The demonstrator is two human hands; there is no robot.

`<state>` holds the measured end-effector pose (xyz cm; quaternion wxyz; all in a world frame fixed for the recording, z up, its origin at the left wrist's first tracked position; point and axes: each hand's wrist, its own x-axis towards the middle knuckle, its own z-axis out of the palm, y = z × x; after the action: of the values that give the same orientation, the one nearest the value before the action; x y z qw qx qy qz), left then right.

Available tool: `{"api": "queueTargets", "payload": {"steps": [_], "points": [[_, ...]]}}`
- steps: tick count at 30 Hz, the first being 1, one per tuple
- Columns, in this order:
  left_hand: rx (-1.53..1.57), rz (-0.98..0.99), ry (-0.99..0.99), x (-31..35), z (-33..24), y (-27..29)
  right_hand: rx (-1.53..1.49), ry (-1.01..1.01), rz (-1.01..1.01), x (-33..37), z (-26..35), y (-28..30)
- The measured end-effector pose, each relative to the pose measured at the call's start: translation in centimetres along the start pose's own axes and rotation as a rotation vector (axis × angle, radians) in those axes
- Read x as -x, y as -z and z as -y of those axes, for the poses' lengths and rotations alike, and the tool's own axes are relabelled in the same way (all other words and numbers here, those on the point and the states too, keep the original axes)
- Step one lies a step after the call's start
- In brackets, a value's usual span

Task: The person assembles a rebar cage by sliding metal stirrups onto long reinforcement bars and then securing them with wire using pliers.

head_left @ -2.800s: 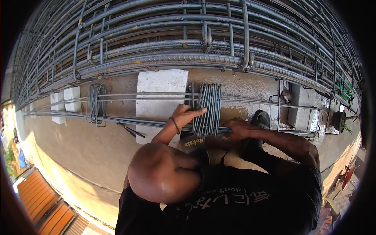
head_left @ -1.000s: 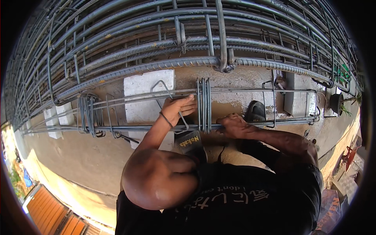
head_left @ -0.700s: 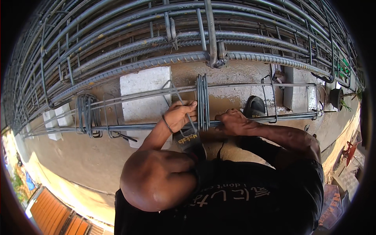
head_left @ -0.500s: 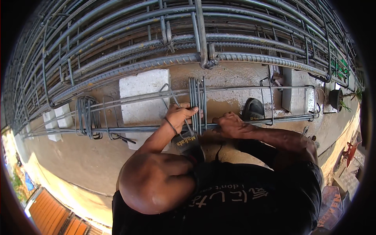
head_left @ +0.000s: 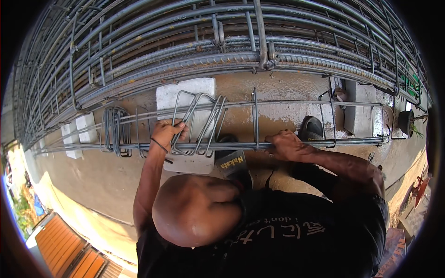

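The underside of the right hand (head_left: 286,144) is hidden; the top edge crops the rebar cages (head_left: 262,34).

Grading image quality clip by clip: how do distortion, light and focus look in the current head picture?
Head view: fisheye bends the rebar cage into an arc, with black corners around it; head view: sunlight nearly bleaches the lower-left ground strip, the work area in softer shade; head view: left hand and right hand look reasonably sharp.

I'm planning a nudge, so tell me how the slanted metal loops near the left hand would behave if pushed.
The metal loops would probably stay stiff: their bends look crisp. They may slide or tip along the bars, since they slant around them.
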<state>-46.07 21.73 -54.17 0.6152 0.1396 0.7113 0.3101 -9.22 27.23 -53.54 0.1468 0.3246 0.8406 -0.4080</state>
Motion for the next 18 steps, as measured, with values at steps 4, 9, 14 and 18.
{"api": "queueTargets", "payload": {"steps": [4, 9, 14, 18], "points": [[-0.121, -0.002, -0.215, 1.2, 0.8, -4.0, -0.007, -0.003, -0.019, 0.1, -0.6, -1.2], [-0.126, -0.094, -0.089, 1.1, 0.0, -4.4, -0.014, 0.003, 0.007, 0.3, 0.1, -0.5], [0.005, -0.016, -0.011, 1.6, -0.9, -3.3, -0.011, -0.009, -0.011, 0.5, 0.5, 0.0], [0.083, -0.070, 0.069, 4.3, -1.5, -2.1, -0.006, 0.039, 0.008, 1.8, 1.9, 1.5]]}}
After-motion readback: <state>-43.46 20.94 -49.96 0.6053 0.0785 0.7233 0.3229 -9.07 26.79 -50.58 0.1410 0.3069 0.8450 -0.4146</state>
